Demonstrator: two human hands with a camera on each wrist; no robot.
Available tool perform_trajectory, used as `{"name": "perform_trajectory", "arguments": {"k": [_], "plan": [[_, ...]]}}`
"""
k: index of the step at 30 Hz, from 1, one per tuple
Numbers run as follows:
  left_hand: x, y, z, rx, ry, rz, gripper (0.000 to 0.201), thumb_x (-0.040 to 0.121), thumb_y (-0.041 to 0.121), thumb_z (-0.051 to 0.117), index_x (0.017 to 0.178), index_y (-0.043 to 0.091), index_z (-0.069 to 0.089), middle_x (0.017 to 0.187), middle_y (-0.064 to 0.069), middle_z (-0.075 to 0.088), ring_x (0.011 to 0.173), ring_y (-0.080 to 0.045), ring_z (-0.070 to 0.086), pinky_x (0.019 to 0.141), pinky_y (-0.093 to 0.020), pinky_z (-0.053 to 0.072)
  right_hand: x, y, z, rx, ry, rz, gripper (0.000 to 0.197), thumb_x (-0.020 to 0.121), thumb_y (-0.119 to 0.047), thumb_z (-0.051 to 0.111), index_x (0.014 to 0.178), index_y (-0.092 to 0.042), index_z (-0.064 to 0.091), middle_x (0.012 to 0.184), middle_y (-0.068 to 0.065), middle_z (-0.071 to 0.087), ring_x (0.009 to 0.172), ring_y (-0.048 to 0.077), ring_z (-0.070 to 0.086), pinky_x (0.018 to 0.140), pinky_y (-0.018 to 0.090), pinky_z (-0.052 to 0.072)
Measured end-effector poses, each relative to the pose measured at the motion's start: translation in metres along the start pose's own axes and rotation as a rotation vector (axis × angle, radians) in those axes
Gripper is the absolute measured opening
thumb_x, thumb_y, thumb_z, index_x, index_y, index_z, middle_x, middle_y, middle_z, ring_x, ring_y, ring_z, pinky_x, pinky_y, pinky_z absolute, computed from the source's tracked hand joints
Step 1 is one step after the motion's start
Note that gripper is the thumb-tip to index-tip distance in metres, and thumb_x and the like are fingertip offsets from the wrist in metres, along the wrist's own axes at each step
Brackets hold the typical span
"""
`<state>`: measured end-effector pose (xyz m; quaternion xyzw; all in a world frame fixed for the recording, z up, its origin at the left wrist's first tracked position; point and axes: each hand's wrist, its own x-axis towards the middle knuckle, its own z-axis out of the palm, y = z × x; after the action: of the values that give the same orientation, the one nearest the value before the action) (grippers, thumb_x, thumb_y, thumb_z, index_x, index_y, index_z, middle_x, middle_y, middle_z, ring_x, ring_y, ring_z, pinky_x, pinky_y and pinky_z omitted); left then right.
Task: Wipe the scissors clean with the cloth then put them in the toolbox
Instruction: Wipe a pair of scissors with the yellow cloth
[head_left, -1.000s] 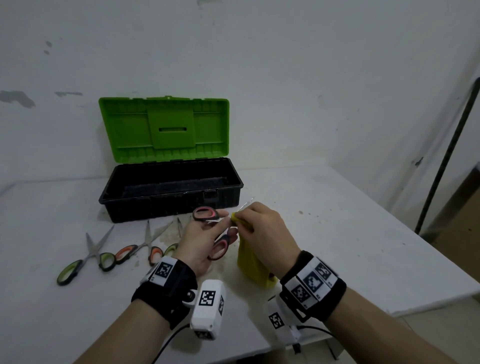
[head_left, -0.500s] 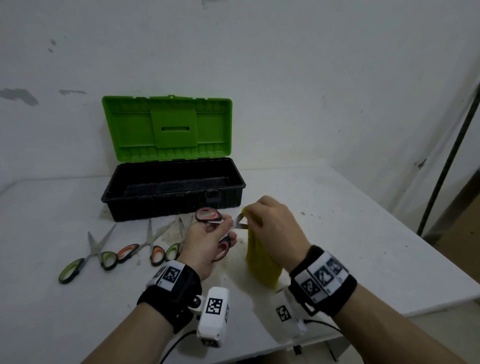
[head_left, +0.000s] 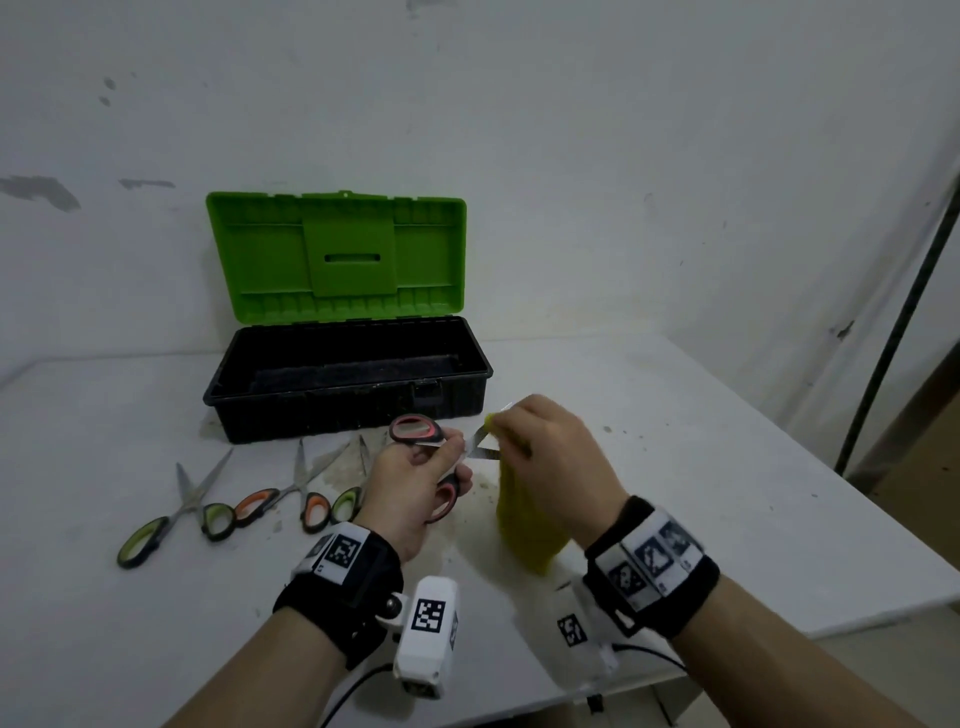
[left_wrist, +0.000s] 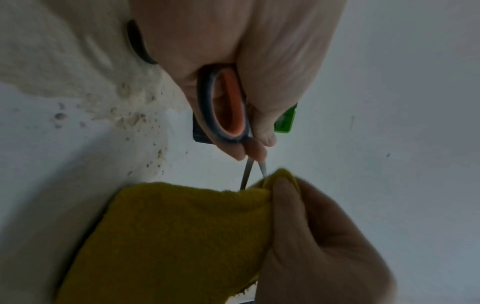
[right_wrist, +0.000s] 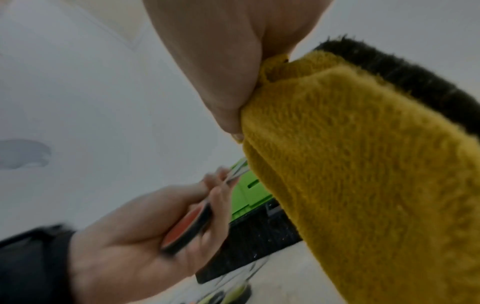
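Two hands share the work: my left hand (head_left: 415, 483) grips the red-and-black-handled steel scissors (head_left: 415, 434) with blades spread for access, above the white table (head_left: 727, 467); my right hand (head_left: 550, 457) pinches the mustard-yellow fleecy cloth (head_left: 524, 525) around one blade; the black toolbox with green lid (head_left: 348, 405) waits open just beyond

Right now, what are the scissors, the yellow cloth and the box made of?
The scissors in the left hand look like bare grey metal at the blades, shiny, with black and red loops, probably plastic or rubber. The cloth in the right hand looks soft and fuzzy, like towel fabric. The box looks like hard moulded plastic, black with a green ribbed lid.
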<state>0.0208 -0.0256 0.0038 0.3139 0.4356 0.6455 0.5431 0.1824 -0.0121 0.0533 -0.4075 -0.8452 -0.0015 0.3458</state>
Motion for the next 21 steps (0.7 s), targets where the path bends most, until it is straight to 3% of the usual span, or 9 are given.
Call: {"name": "perform_trajectory", "arguments": {"k": [3, 10, 12, 17, 21], "plan": [[-0.002, -0.002, 0.003, 0.034, -0.028, 0.019, 0.015, 0.095, 0.008, 0.065, 0.103, -0.004, 0.066, 0.072, -0.009, 0.068, 0.059, -0.018, 0.06, 0.058, -0.031, 0.055, -0.007, -0.008, 0.01, -0.027, -0.076, -0.073, 0.012, 0.092, -0.014, 0.058, 0.09, -0.01, 0.069, 0.088, 0.005, 0.058, 0.078, 0.023, 0.055, 0.063, 0.039, 0.051], [-0.004, -0.002, 0.001, 0.0, -0.002, -0.018, 0.004, 0.094, 0.006, 0.066, 0.092, 0.002, 0.067, 0.067, -0.004, 0.065, 0.055, -0.015, 0.059, 0.055, -0.029, 0.054, 0.012, 0.027, -0.008, -0.026, 0.055, 0.201, 0.013, 0.092, -0.011, 0.059, 0.094, -0.011, 0.072, 0.088, 0.003, 0.06, 0.079, 0.02, 0.058, 0.07, 0.03, 0.049], [-0.003, 0.0, 0.002, -0.022, -0.005, -0.023, 0.005, 0.094, 0.006, 0.066, 0.094, 0.001, 0.067, 0.067, -0.003, 0.066, 0.055, -0.015, 0.059, 0.056, -0.028, 0.054, 0.007, 0.019, -0.009, -0.016, 0.059, 0.159, 0.013, 0.092, -0.012, 0.059, 0.093, -0.012, 0.071, 0.089, 0.002, 0.06, 0.078, 0.019, 0.057, 0.07, 0.03, 0.05], [-0.004, -0.001, 0.008, 0.069, -0.036, 0.023, 0.011, 0.096, 0.007, 0.063, 0.1, -0.002, 0.066, 0.072, -0.011, 0.066, 0.058, -0.017, 0.059, 0.056, -0.028, 0.054, -0.009, -0.007, 0.006, -0.035, -0.087, -0.006, 0.013, 0.093, -0.015, 0.056, 0.09, -0.011, 0.068, 0.088, 0.004, 0.057, 0.077, 0.021, 0.054, 0.066, 0.038, 0.05], [-0.006, -0.002, 0.003, 0.077, -0.019, 0.017, 0.008, 0.095, 0.009, 0.065, 0.096, 0.002, 0.067, 0.068, -0.008, 0.063, 0.057, -0.017, 0.06, 0.056, -0.03, 0.054, 0.004, 0.015, 0.003, -0.035, -0.043, 0.128, 0.015, 0.093, -0.012, 0.056, 0.095, -0.011, 0.071, 0.091, 0.004, 0.059, 0.081, 0.021, 0.056, 0.072, 0.035, 0.05]]}}
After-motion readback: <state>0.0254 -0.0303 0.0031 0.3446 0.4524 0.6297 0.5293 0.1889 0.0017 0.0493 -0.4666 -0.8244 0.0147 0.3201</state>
